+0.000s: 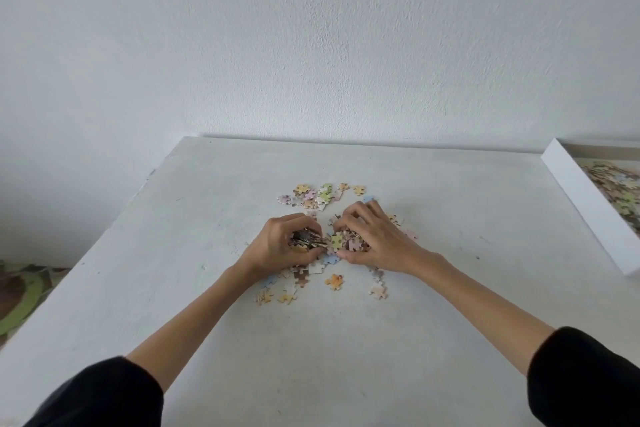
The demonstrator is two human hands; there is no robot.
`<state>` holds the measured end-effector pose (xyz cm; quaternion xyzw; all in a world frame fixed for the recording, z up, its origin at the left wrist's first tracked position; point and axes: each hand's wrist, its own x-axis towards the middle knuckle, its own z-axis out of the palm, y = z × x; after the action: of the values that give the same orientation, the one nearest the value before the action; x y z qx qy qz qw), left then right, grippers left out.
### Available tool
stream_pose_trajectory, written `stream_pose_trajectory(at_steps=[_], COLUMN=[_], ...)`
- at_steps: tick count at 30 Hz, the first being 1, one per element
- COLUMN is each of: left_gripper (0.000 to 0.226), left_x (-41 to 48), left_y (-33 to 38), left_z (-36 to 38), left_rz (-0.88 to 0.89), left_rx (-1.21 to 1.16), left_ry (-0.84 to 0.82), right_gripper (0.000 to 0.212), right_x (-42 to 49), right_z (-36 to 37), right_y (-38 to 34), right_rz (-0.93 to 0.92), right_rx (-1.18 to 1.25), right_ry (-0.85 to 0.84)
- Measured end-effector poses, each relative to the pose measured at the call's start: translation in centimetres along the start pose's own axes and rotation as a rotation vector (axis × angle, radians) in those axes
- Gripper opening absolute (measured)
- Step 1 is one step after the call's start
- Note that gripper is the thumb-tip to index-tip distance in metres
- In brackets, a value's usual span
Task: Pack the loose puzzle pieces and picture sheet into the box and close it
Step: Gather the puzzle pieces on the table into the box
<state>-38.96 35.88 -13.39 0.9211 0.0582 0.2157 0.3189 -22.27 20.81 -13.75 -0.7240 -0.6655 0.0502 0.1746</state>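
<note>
Loose pastel puzzle pieces point(317, 196) lie scattered on the white table point(173, 253) around both my hands. My left hand point(284, 244) grips a bunch of pieces, its fingers curled round them. Right beside it, my right hand point(375, 239) curls over another heap of pieces, thumb and fingers closed on them. More pieces point(334, 281) lie just in front of my wrists. At the right edge stands the open white box point(585, 204), with several pieces inside it. No picture sheet is in view.
A white wall rises right behind the table's far edge. A green and brown patterned floor mat point(20, 298) shows past the table's left edge. The box runs off the frame on the right.
</note>
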Motion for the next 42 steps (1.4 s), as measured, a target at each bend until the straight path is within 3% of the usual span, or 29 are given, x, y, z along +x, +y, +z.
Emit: stream_pose_trajectory(at_steps=[3,8,12,16,29,42], left_gripper=[0.021,0.021,0.021,0.02,0.027,0.023], left_x=[-0.1,-0.2,-0.2,-0.2,0.3,3.0], left_y=[0.1,0.0,-0.1,-0.1,0.1,3.5], left_z=[0.1,0.0,0.0,-0.1,-0.4,-1.2], left_rz=[0.003,0.003,0.006,0.006,-0.086,0.049], left_rx=[0.0,-0.007,-0.014,-0.04,-0.303,-0.472], left_ry=[0.013,0.028,0.055,0.096,0.194,0.162], right_gripper=[0.052,0.062,0.037,0.035,0.02,0.017], right_x=[0.4,0.9,0.9,1.0,0.8,-1.1], right_z=[0.1,0.0,0.0,-0.1,-2.5,-6.4], right_y=[-0.2,-0.4,-0.5,-0.6,-1.1,-1.5], right_rz=[-0.015,-0.008,-0.014,0.002,0.155,0.195], right_rx=[-0.022,-0.009,0.1,0.144,0.591,0.554], right_ry=[0.046,0.084,0.162,0.141,0.292,0.367])
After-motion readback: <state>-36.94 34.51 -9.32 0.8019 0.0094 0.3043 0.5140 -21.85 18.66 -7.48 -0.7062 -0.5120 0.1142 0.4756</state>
